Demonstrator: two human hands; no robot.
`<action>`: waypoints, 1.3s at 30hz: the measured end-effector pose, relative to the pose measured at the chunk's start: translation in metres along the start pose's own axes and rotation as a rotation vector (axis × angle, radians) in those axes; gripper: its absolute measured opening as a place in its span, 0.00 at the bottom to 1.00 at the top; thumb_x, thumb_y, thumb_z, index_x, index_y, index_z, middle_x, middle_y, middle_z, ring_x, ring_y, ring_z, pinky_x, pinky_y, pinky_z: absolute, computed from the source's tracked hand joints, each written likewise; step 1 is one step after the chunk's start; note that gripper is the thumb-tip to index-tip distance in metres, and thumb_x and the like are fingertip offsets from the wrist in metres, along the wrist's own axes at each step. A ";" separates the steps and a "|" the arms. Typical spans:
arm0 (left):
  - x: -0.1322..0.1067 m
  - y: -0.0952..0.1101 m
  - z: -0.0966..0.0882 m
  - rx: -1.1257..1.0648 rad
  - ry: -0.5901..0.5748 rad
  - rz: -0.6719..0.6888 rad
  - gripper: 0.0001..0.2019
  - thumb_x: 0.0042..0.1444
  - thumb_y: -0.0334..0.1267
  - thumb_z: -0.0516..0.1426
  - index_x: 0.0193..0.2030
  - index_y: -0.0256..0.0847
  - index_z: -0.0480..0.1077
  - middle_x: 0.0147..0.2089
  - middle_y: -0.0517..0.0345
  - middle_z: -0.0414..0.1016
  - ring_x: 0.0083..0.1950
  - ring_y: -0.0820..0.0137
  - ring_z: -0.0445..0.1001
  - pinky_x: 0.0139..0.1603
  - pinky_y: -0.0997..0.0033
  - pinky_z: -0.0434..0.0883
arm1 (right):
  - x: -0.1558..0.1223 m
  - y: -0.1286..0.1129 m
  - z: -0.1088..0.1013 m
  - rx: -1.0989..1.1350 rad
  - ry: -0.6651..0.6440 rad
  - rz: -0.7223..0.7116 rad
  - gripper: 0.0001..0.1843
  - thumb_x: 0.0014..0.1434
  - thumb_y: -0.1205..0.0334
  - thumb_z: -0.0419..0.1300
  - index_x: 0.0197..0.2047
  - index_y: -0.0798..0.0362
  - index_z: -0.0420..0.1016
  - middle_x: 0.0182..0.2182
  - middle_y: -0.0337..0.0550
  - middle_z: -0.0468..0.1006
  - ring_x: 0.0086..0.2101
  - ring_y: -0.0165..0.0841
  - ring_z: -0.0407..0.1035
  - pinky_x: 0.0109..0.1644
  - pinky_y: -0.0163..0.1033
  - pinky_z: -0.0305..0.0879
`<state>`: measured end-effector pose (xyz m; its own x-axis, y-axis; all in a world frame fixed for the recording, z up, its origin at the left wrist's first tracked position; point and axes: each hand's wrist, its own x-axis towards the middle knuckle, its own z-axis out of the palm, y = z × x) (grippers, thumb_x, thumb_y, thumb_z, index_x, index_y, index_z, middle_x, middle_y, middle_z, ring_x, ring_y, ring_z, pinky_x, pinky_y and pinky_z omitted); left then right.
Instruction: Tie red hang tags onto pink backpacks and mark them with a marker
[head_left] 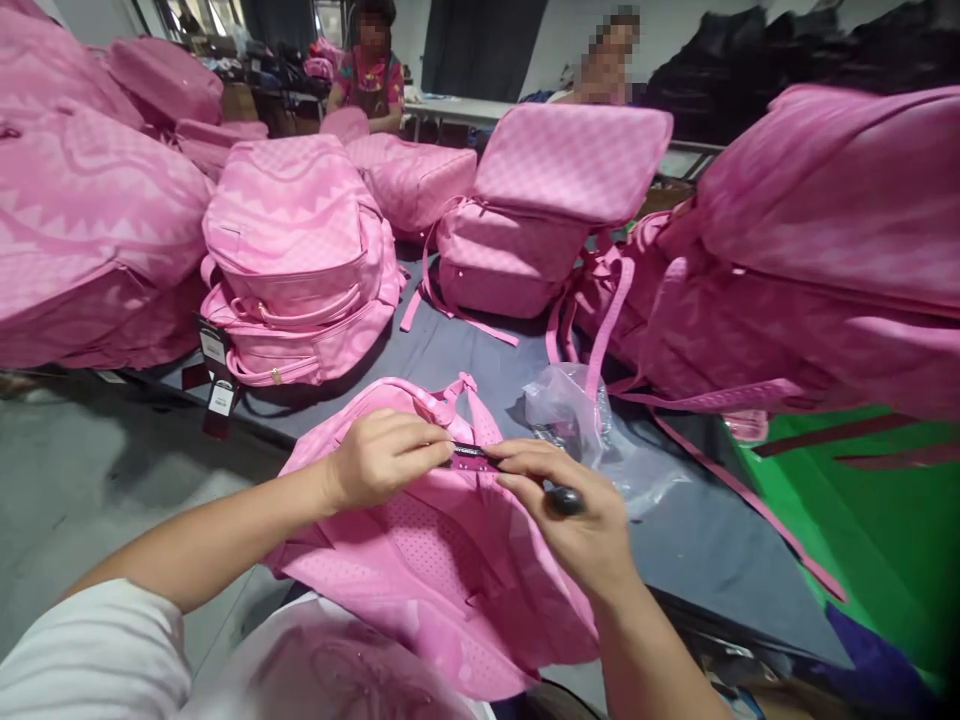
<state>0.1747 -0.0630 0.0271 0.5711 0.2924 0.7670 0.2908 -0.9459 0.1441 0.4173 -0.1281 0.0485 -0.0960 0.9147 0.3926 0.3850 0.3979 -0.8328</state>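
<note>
A pink backpack (427,560) lies slumped at the table edge against my body, its dotted mesh panel facing up. At its top, a narrow black label (466,452) with white lettering stretches between my hands. My left hand (386,460) is closed, pinching the label's left end between thumb and fingers. My right hand (574,505) is closed around a slim tool with a rounded black handle end (564,500); its tip is hidden. The right fingertips also press at the label's right end.
Pink backpacks stand around: one with hanging tags (300,250), a checkered one (517,230), large ones at left (90,230) and right (832,220). A clear plastic bag (570,410) lies on the grey tabletop (442,345). Two people are farther back.
</note>
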 end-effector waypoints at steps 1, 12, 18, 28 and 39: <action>-0.004 -0.001 -0.001 0.079 0.053 0.080 0.09 0.62 0.29 0.56 0.45 0.41 0.75 0.44 0.54 0.82 0.44 0.69 0.81 0.41 0.71 0.76 | 0.002 0.000 -0.002 0.042 -0.018 0.087 0.06 0.61 0.57 0.63 0.38 0.48 0.81 0.41 0.46 0.83 0.42 0.39 0.76 0.48 0.43 0.73; -0.051 -0.014 -0.007 0.057 -0.086 0.043 0.11 0.61 0.38 0.60 0.50 0.50 0.75 0.53 0.54 0.78 0.57 0.66 0.75 0.54 0.64 0.76 | 0.031 0.005 0.011 0.051 -0.512 0.387 0.16 0.57 0.48 0.64 0.31 0.53 0.77 0.26 0.39 0.75 0.28 0.31 0.67 0.32 0.34 0.63; -0.088 -0.031 -0.012 0.125 -0.322 -0.530 0.18 0.60 0.49 0.60 0.50 0.40 0.74 0.74 0.39 0.49 0.74 0.49 0.52 0.69 0.43 0.62 | 0.045 0.026 0.033 -0.403 -0.295 0.180 0.05 0.59 0.62 0.57 0.37 0.50 0.74 0.30 0.41 0.79 0.29 0.34 0.72 0.34 0.36 0.60; -0.103 -0.030 -0.009 -0.029 -0.190 -0.746 0.40 0.57 0.50 0.63 0.70 0.41 0.49 0.75 0.32 0.45 0.75 0.52 0.54 0.68 0.48 0.65 | 0.065 0.028 0.116 -0.860 -0.854 0.100 0.11 0.63 0.67 0.55 0.41 0.52 0.79 0.32 0.49 0.82 0.32 0.39 0.75 0.32 0.38 0.52; -0.109 -0.034 -0.008 -0.285 -0.224 -1.105 0.54 0.51 0.40 0.67 0.76 0.50 0.36 0.70 0.44 0.62 0.69 0.56 0.64 0.66 0.51 0.66 | 0.079 0.029 0.144 -0.637 -0.723 0.023 0.09 0.57 0.72 0.58 0.39 0.54 0.77 0.32 0.43 0.81 0.31 0.32 0.73 0.31 0.34 0.50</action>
<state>0.0963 -0.0634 -0.0570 0.2455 0.9693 0.0114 0.5484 -0.1486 0.8229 0.2891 -0.0340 -0.0008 -0.5422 0.8295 -0.1340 0.7996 0.4604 -0.3855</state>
